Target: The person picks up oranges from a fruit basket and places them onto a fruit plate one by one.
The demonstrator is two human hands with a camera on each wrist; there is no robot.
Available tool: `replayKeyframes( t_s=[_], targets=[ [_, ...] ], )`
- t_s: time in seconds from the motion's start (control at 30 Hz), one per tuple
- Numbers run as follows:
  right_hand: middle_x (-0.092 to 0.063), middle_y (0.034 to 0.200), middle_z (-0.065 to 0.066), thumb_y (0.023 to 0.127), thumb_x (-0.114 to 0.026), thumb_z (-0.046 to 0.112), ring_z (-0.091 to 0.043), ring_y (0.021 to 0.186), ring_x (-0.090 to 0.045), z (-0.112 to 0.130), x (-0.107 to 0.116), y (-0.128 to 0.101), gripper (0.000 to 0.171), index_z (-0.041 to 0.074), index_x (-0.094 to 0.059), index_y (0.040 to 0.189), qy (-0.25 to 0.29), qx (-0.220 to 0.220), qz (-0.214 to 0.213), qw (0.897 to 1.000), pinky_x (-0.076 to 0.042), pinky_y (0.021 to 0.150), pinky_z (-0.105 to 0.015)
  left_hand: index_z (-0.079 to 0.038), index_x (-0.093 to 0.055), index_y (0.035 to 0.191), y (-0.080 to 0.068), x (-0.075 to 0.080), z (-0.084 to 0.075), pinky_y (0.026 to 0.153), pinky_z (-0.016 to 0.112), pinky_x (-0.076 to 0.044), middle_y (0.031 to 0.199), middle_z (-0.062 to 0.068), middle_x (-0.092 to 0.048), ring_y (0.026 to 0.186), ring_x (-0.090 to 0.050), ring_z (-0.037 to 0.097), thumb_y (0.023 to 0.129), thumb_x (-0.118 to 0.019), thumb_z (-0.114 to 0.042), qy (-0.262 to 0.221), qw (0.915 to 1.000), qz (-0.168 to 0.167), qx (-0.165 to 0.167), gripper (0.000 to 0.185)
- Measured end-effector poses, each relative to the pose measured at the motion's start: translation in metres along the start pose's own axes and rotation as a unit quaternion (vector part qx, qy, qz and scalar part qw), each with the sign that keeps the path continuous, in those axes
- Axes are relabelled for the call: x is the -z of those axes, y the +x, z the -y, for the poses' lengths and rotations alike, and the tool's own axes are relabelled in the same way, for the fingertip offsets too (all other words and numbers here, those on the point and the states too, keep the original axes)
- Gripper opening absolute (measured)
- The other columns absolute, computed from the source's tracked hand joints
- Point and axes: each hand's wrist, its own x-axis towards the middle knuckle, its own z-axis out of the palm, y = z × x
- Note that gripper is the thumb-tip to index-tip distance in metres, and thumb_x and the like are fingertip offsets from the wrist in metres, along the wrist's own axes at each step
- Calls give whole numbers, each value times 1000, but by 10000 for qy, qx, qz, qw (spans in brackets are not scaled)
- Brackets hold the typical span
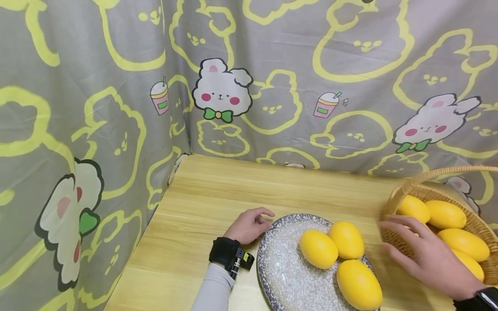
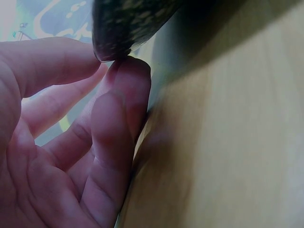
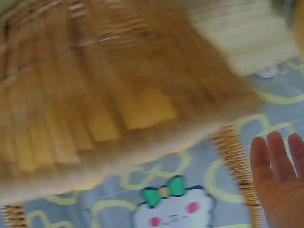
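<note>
A round speckled grey plate [image 1: 288, 259] with a dark rim lies on the table and bears three yellow lemons [image 1: 318, 249]. At its left edge my left hand [image 1: 249, 225] holds the rim; in the left wrist view the thumb and a fingertip [image 2: 133, 69] meet at the plate's edge [image 2: 123, 33]. My right hand [image 1: 432, 255], fingers spread and fairly straight, hovers by the near left side of a wicker basket [image 1: 393, 203]. Several lemons [image 1: 445, 214] lie in that basket. From the right wrist, the basket's woven side [image 3: 128, 71] appears blurred, with the fingers [image 3: 280, 156] apart from it.
The basket's arched handle [image 1: 447, 171] rises over the lemons. Behind the light wooden table [image 1: 218, 185] hangs a grey curtain [image 1: 280, 52] with cartoon prints, which also runs along the left side.
</note>
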Motion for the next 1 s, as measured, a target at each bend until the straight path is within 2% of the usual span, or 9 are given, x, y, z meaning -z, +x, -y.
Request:
replayKeyframes(
  t_s=[0.03,0.13,0.23,0.37,0.57,0.73,1.0],
  targets=[
    [-56,136,-14,84,-85,18,-31,113,-53,-7,-1,-1,49,15,-66,129,-3,-90,64,9999,-46,87,-33,-20,-69,131,0,0,0,75,29,-49,100,1,-74,82,-63,11,101,-65,-24,-5,10000,-1,2,30],
    [-52,136,-21,92,-78,20,-40,116,-49,-25,-6,-5,44,11,-63,131,-26,-500,342,9982,-43,89,-53,-20,-69,131,0,0,0,75,29,-49,100,1,-74,82,-63,11,101,-65,-24,-11,10000,0,12,30],
    [-50,134,-27,94,-76,23,-46,116,-45,-40,-11,-11,46,5,-60,133,-57,-822,539,9951,-42,88,-61,-20,-69,131,1,-1,1,74,29,-49,99,1,-74,82,-63,11,101,-65,-24,-13,10000,13,18,30],
    [-50,132,-30,95,-75,27,-48,114,-44,-51,-15,-16,49,2,-59,133,-56,-1015,555,9933,-40,90,-63,-20,-69,131,1,-2,1,74,29,-49,99,1,-74,82,-63,11,101,-65,-24,-36,10000,33,-7,31],
    [-51,131,-30,95,-76,33,-49,116,-44,-53,-17,-14,51,1,-61,131,75,-1037,490,9934,-37,94,-66,-21,-69,131,1,-1,1,75,29,-50,100,1,-75,83,-64,11,100,-66,-26,-83,10000,-24,-1,31],
    [-48,135,-33,99,-69,38,-51,119,-41,-57,-16,-14,53,-1,-60,133,318,-1279,584,9896,-36,94,-68,-20,-69,131,1,-2,2,74,29,-49,100,1,-75,82,-64,11,100,-66,-25,-93,10000,-23,-13,31],
    [-44,139,-37,107,-58,35,-55,124,-38,-65,-17,-12,48,-3,-58,136,771,-1554,786,9817,-32,96,-70,-20,-69,130,2,-2,3,73,28,-49,99,1,-75,81,-63,11,100,-66,-24,-50,10000,-22,-15,31]
  ],
)
